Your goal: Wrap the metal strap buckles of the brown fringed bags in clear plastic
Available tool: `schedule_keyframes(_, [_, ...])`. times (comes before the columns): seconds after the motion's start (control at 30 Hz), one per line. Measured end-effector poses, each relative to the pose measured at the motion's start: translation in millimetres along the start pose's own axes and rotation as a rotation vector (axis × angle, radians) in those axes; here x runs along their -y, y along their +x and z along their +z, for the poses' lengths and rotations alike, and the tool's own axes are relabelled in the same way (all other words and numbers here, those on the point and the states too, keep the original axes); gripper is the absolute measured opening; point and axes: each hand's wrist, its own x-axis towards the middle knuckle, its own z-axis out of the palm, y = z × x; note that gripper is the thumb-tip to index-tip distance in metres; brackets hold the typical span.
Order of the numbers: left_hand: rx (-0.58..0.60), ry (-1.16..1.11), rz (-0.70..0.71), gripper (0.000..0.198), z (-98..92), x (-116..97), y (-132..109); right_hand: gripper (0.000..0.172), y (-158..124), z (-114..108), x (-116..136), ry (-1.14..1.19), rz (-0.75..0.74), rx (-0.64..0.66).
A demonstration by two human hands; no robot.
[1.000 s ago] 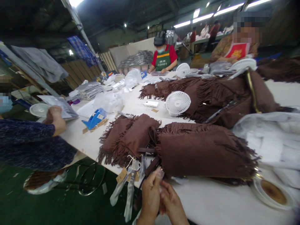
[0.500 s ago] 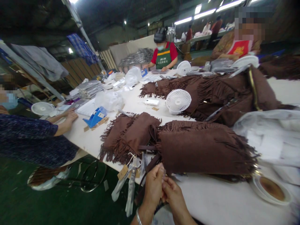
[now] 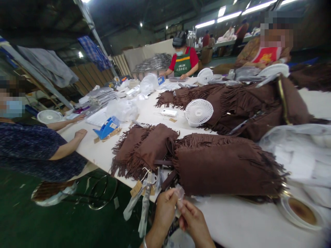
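Observation:
My left hand point(image 3: 165, 208) and my right hand point(image 3: 190, 213) meet at the near edge of the table, fingers pinched together. Between their fingertips is a small piece of clear plastic point(image 3: 179, 191), its exact kind not visible. Just beyond lies a brown fringed bag point(image 3: 224, 168), flat on the table. To its left is a second brown fringed bag point(image 3: 152, 146). Plastic-wrapped straps point(image 3: 145, 203) with cardboard tags point(image 3: 136, 188) hang over the table edge to the left of my hands.
A roll of tape point(image 3: 301, 210) lies at the right. Farther back are a white fan point(image 3: 199, 113), a blue tape dispenser point(image 3: 106, 127) and a heap of brown bags point(image 3: 248, 103). A person in dark blue point(image 3: 33, 148) is at the left; others work across the table.
Both hands have shifted slightly down and drawn back from the bag strap; the clear plastic piece now shows between the fingertips. The person at left has moved their arms apart.

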Motion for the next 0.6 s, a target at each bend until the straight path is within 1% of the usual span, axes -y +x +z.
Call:
schedule_keyframes(0.17, [-0.022, 0.045, 0.06, 0.044, 7.1, 0.6, 6.1, 0.054, 3.1, 1.4, 7.4, -0.003, -0.001, -0.115])
schedule_keyframes(0.27, [-0.001, 0.017, 0.05, 0.042, 4.6, 2.7, 3.6, 0.055, 3.8, 2.0, 11.8, 0.034, 0.003, -0.173])
schedule_keyframes(0.33, [0.034, -0.087, 0.007, 0.043, -1.2, 7.2, -2.3, 0.055, 3.3, 2.0, 14.2, 0.059, 0.019, -0.172])
schedule_keyframes(0.43, [0.069, -0.328, -0.088, 0.046, -9.8, 19.3, -14.5, 0.053, 1.9, 2.1, 16.8, 0.091, 0.044, -0.152])
schedule_keyframes(0.53, [0.059, -0.481, -0.151, 0.039, -10.8, 31.0, -22.5, 0.054, 2.3, 2.1, 18.1, 0.085, 0.053, -0.161])
schedule_keyframes(0.6, [0.024, -0.506, -0.175, 0.034, -7.7, 34.5, -22.4, 0.054, 3.8, 1.4, 18.6, 0.026, 0.024, -0.193])
